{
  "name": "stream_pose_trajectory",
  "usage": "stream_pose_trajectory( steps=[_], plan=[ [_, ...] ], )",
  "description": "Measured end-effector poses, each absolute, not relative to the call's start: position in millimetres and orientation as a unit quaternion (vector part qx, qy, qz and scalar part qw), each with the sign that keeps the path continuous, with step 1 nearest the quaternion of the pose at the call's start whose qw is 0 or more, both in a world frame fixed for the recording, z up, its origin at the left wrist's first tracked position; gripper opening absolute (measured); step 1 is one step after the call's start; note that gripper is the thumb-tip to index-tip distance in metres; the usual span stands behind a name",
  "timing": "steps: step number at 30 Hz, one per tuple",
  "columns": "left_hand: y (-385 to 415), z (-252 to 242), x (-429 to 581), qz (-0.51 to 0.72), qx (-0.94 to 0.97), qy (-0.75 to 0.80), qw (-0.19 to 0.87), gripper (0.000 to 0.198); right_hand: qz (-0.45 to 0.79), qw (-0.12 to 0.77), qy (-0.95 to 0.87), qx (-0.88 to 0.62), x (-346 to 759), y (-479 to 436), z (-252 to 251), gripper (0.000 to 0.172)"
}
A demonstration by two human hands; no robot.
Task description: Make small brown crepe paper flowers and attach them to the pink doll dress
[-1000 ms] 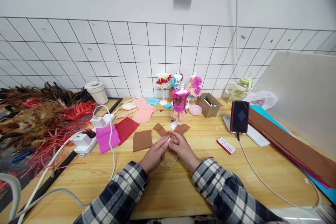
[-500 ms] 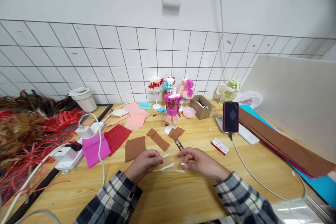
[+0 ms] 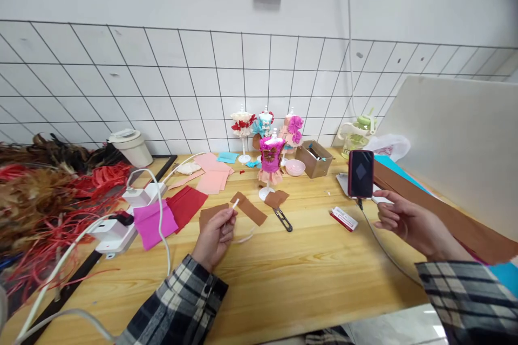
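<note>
L hand (image 3: 214, 240): thumb & index pinched, no gap that I can see, w/ a thin white strip (image 3: 235, 204) btwn them; other fingers curled in. So the strip is left of centre, its tip poking out past the fingertips toward the far side, seen against the left end of a long brown fabric piece (image 3: 253, 211). A pale thin strand (image 3: 246, 237) shows just right of the hand; can't tell if it's the tail of the same strip.

Handling, my guess: v. light, soft, bendy, prob. stiff only where a short bit sticks out of the pinch. Looks narrow, so may twist or slip if held loosely; could crease or stretch, prob. OK w/ a gentle pull. Best hold: fingertip pinch nr the end, across the flat, + a 2nd pinch on any loose length to keep it straight.

R hand (image 3: 416, 226): well apart, right side, fingers part-bent, index stretched toward the phone (image 3: 361, 173). Can't tell if it has hold of anything.

Further out: black tool (image 3: 284, 220) lies btwn the hands, far end at a brown scrap (image 3: 277, 198). Magenta-topped dress form (image 3: 271, 156) stands upright just beyond. Red-and-white box (image 3: 343, 219) lies left of R hand, nr side of the phone.
</note>
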State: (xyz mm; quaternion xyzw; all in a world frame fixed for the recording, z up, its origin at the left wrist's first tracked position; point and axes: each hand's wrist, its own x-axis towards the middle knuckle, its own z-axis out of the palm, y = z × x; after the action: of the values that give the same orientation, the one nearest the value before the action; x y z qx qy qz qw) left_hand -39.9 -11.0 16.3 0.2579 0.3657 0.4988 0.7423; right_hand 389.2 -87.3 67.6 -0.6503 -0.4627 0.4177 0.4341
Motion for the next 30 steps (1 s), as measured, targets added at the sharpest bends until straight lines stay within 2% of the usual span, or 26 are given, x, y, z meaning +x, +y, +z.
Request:
stream_pose_trajectory(
  steps=[3,5,12,19,22,26,30],
  plan=[
    [-18,15,-32,0.442,0.327,0.398,0.734,0.023,0.455,0.32,-0.459,-0.693,395,-69,52,0.043],
    [-21,15,-28,0.416,0.367,0.407,0.726,0.026,0.472,0.267,-0.471,-0.696,393,-57,41,0.042],
    [-24,15,-30,0.405,0.379,0.397,0.731,0.031,0.468,0.15,-0.544,-0.68,389,-33,26,0.038],
    [-25,15,-27,0.385,0.396,0.411,0.725,0.035,0.419,0.049,-0.552,-0.719,397,-14,19,0.027],
    [-25,15,-26,0.375,0.409,0.413,0.722,0.036,0.397,-0.001,-0.551,-0.734,405,-4,14,0.029],
    [-26,16,-27,0.37,0.428,0.417,0.711,0.036,0.463,-0.024,-0.534,-0.707,418,-2,14,0.044],
    [-27,14,-25,0.359,0.446,0.424,0.701,0.038,0.515,0.04,-0.508,-0.689,425,-10,21,0.049]
  ],
)
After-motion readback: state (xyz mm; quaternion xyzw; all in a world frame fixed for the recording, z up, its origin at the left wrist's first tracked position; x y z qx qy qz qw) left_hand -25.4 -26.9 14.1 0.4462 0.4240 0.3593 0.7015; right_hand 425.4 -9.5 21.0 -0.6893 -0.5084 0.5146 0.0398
